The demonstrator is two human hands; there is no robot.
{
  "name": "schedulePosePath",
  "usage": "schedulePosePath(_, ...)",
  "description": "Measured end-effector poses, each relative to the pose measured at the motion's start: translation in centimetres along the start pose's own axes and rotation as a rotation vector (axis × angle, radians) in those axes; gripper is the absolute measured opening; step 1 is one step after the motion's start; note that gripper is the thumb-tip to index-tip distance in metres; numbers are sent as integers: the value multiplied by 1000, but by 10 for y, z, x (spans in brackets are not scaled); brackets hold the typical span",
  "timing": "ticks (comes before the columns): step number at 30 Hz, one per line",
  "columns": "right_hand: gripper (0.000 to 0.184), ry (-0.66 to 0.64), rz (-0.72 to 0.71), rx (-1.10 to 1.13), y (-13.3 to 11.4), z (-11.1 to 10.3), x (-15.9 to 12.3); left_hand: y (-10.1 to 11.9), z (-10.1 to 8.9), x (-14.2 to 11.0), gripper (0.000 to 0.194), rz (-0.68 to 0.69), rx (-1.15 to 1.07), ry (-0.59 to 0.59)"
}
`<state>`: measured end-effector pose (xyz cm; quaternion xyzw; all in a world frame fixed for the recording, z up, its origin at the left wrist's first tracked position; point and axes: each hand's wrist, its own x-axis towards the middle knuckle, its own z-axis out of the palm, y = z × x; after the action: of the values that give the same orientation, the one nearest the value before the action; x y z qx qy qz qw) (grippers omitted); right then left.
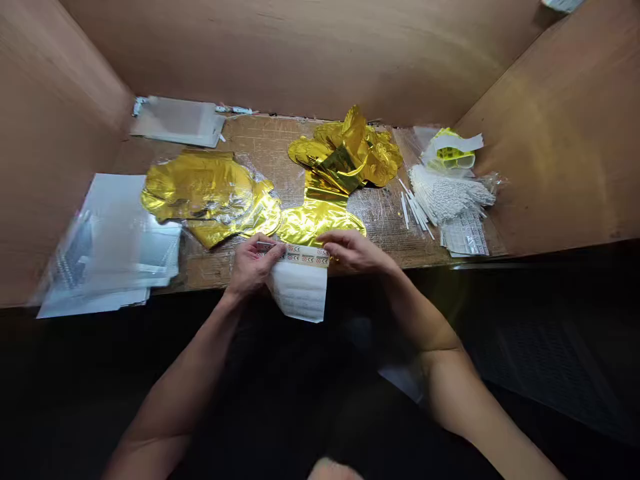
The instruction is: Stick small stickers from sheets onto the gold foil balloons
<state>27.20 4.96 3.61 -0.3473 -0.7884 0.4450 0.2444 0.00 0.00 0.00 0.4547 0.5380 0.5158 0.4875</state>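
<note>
My left hand pinches the upper left part of a white sticker sheet. Rows of small CE-mark labels run along the sheet's top, and its lower part hangs past the table's front edge. My right hand is closed at the sheet's upper right corner; whether a single label is between its fingertips is too small to tell. Just behind the sheet lies a flat gold foil balloon. More crumpled gold foil balloons are heaped beyond it. Another pile of gold foil balloons, partly under clear plastic, lies to the left.
Clear plastic bags are stacked at the left front, with another bag stack at the back left. On the right lie many white paper straws, printed slips and a yellow roll. Wooden panels enclose three sides.
</note>
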Motion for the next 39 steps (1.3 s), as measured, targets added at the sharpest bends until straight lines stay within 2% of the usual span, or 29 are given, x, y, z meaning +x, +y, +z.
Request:
schedulePosePath(3,21,120,-44,-34,1,22,-11,1,-1,-3,27,-34,10,-7)
schedulePosePath(6,17,197,-65,-99,1,33,-18,-1,-1,-4,28,-36,10,-9)
schedulePosePath(8,14,203,-39,-110,0,35,-20,-2,-1,-5,27,-16,7,-16)
schedulePosePath(12,12,172,86,47,-2,32,-20,-2,-1,-9,26,31,11,-38)
schedulePosePath(14,10,156,87,69,-3,32,-20,-1,-1,-10,27,39,15,-26)
schedulePosePath(19,7,208,-21,-89,-3,34,-23,-3,-2,-10,28,8,2,-14)
schedulePosePath(26,17,230,-202,-278,1,35,-24,-1,-2,-9,26,-10,1,-3)
schedulePosePath(32,17,234,-377,-402,1,35,-27,0,-2,-7,26,-20,-14,13)
schedulePosePath(36,24,170,-230,-317,-8,32,-23,1,-1,-9,25,11,49,-13)
schedulePosePath(39,21,110,-114,-362,-14,32,-18,2,3,-13,23,60,120,-52)
